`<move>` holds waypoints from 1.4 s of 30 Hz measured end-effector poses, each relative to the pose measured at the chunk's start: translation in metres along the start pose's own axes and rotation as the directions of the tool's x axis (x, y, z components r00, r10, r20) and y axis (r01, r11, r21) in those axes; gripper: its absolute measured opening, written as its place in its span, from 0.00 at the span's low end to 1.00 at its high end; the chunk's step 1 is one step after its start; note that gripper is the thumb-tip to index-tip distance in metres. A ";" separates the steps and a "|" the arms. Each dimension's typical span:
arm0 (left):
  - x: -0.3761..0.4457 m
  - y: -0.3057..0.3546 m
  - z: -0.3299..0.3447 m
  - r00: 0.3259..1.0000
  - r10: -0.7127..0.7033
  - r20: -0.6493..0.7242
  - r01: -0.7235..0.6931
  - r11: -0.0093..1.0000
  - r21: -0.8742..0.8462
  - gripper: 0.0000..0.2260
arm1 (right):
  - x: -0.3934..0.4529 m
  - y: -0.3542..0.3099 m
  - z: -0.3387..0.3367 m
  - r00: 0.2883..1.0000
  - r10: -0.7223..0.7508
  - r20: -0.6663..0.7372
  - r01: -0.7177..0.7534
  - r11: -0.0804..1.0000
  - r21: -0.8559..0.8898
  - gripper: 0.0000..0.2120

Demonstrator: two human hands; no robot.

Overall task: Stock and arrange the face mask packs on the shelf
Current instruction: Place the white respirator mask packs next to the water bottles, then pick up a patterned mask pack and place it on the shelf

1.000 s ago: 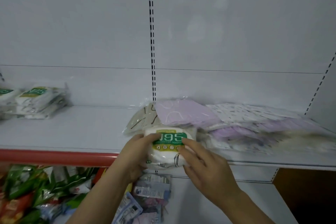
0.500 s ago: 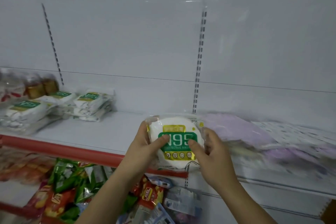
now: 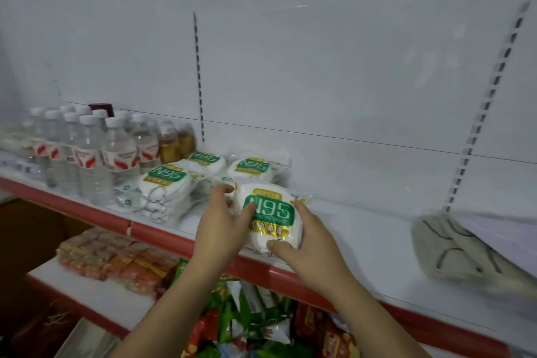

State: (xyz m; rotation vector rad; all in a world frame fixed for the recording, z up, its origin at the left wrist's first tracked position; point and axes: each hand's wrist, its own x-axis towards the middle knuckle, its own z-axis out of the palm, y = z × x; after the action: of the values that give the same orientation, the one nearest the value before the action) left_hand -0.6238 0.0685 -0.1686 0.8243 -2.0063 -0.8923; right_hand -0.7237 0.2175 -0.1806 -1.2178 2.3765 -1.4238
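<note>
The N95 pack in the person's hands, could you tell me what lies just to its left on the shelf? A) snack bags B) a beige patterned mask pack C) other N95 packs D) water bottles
C: other N95 packs lie just left of the held pack, which both the left hand and the right hand grip; the bottles stand further left.

The mask pack (image 3: 268,213) at the front of the shelf carries "N95" in large white letters on a green label. Beneath this runs a smaller white line, too blurred to read. Three more packs behind it show the same "N95": one at left (image 3: 167,176), one at the back (image 3: 205,158), and one at the right (image 3: 252,166). The red bottle labels (image 3: 87,157) are unreadable.
</note>
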 end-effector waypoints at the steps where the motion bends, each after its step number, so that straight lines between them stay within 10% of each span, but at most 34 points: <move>1: 0.009 -0.013 -0.006 0.998 0.060 -0.025 -0.058 0.995 0.077 0.21 | 0.011 -0.006 0.015 1.000 -0.003 0.011 0.003 1.000 -0.029 0.43; 12: 0.071 -0.111 -0.016 0.932 0.152 0.329 -0.302 0.829 0.471 0.17 | 0.071 -0.023 0.123 0.995 0.103 0.004 -0.081 0.802 -0.591 0.30; 22: 0.082 -0.098 -0.012 0.949 0.120 0.293 -0.266 0.802 0.535 0.19 | 0.084 -0.002 0.099 0.980 0.018 0.200 0.069 0.906 -0.418 0.35; 30: 0.051 -0.032 0.038 0.941 0.292 0.172 -0.322 0.929 0.183 0.14 | 0.052 0.020 0.023 0.982 -0.143 -0.122 0.103 0.954 -0.282 0.12; 42: -0.051 0.129 0.187 0.886 0.351 0.303 -0.261 0.917 -0.300 0.09 | -0.030 0.098 -0.185 0.912 -0.129 -0.390 -0.009 0.943 -0.334 0.14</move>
State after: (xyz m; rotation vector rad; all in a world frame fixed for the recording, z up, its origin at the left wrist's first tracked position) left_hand -0.7864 0.2348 -0.1685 0.1966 -2.1851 -1.1346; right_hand -0.8463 0.3882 -0.1636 -1.1598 2.9872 -1.4599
